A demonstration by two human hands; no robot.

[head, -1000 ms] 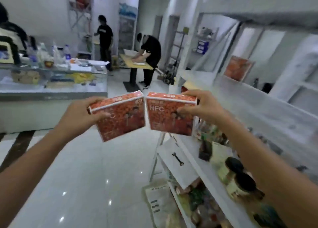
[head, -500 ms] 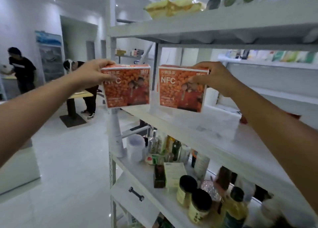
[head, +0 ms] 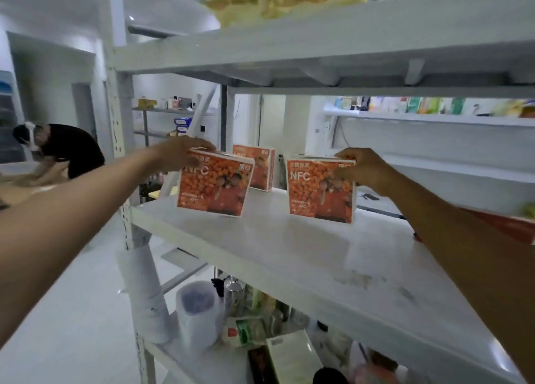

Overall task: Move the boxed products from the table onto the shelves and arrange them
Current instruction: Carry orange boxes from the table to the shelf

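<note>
In a storeroom lined with white racks, a middle shelf (head: 289, 253) takes new stock. The left hand (head: 179, 154) grips the top of one orange box (head: 214, 186) near the shelf's front-left corner. The right hand (head: 362, 169) pinches the top edge of a second box (head: 318, 192) further along the front edge. Both stand upright, labels outward, apparently for display. A third box (head: 260, 166) stands nearer the back edge.

orange fruit-patterned boxes (head: 214, 185); white shelf (head: 289, 253).
</note>
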